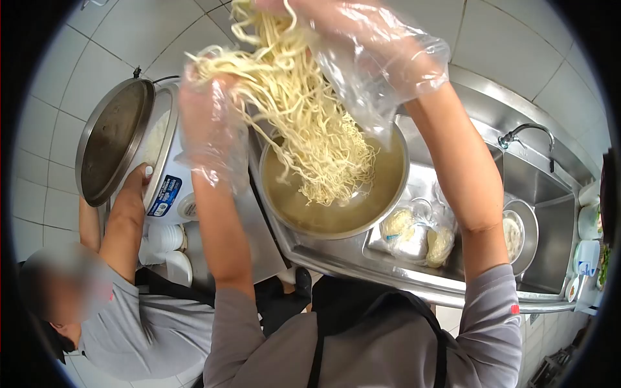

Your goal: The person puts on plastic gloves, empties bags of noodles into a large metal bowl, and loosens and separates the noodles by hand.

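Noodles (317,123) are hanging from the left hand (210,107) and right hand (359,39) over a pot (393,169); whether fingers are clamping them, I cannot tell.

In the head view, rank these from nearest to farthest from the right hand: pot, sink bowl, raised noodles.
By the picture, from the right hand:
1. raised noodles, at the hand
2. pot, below
3. sink bowl, far right

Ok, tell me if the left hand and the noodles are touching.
Touching. The head view shows the noodles lying over the upper end of the gloved left hand, with no gap between them.
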A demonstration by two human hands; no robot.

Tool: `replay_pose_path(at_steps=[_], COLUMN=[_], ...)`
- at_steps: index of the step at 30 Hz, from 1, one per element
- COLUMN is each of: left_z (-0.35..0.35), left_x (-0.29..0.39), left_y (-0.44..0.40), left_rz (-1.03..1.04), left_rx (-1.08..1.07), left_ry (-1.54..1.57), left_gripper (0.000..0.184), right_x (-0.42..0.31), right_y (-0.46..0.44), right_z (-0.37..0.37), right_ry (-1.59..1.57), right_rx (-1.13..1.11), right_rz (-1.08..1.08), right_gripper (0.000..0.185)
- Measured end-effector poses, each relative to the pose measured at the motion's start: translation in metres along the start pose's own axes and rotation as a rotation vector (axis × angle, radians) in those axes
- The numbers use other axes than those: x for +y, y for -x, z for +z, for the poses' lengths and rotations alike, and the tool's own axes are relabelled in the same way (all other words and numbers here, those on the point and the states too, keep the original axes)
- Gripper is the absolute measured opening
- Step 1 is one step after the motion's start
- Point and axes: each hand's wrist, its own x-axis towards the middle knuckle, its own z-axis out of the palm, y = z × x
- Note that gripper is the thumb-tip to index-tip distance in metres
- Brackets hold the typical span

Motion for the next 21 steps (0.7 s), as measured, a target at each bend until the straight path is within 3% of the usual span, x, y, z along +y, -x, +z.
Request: replay_pose_path(at_steps=[2, 3, 4, 5, 6, 7, 8, 10, 11, 14, 15, 17, 19, 20, 21], left_z=[-0.016, -0.027, -0.036, -0.049, -0.062, -0.074, -0.085, -0.069, -0.071, -0.077, -0.082, -0.095, -0.051, -0.043, -0.041], left_x=[-0.022, -0.036, -0.049, -0.076, -0.107, -0.135, -0.157, -0.188, -0.216, -0.295, -0.32, -0.362, -0.279, -0.237, -0.223], left_y=[0.006, 0.011, 0.014, 0.008, 0.004, 0.01, 0.016, 0.023, 0.034, 0.056, 0.056, 0.047, 0.056, 0.051, 0.047], left_rz=[-0.041, -0.043, -0.304, -0.517, -0.729, -0.825, -0.919, -1.016, -0.885, -0.611, -0.585, -0.543, -0.74, -0.666, -0.638], left_rx=[-0.239, -0.408, -0.559, -0.669, -0.773, -0.763, -0.751, -0.753, -0.796, -0.845, -0.852, -0.902, -0.46, -0.53, -0.525], left_ry=[-0.237, -0.423, -0.307, -0.43, -0.554, -0.467, -0.378, -0.807, -0.885, -0.966, -0.84, -0.422, -0.058, -0.4, -0.236], left_gripper=[0.038, 0.039, 0.041, 0.042, 0.043, 0.044, 0.045, 0.047, 0.052, 0.061, 0.062, 0.065, 0.065, 0.065, 0.063], right_x=[-0.004, 0.007, 0.037, 0.081, 0.081, 0.133, 0.164, 0.261, 0.308, 0.296, 0.261, 0.306, 0.309, 0.273, 0.237], right_y=[0.014, 0.016, 0.016, 0.023, 0.029, 0.038, 0.045, 0.09, 0.111, 0.119, 0.11, 0.113, 0.106, 0.098, 0.092], right_z=[0.002, 0.001, 0.005, 0.012, 0.01, 0.018, 0.025, 0.048, 0.059, 0.076, 0.074, 0.088, 0.08, 0.068, 0.055], right_ry=[0.045, 0.179, 0.304, 0.109, 0.204, 0.306, 0.506, 0.577, 0.598, 0.52, 0.386, -0.059, -0.395, -0.521, -0.647], right_rx=[-0.042, -0.228, -0.406, -0.516, -0.679, -0.688, -0.703, -0.387, -0.227, -0.364, -0.408, -0.333, -0.281, -0.268, -0.254], right_rz=[0.069, 0.138, 0.166, 0.043, 0.459, 0.4, 0.47, 0.479, 0.479, 0.623, 0.729, 0.696, 0.604, 0.547, 0.487], right_gripper=[0.057, 0.056, 0.051, 0.045, 0.048, 0.04, 0.034, 0.019, 0.014, 0.039, 0.045, 0.052, 0.055, 0.055, 0.054])
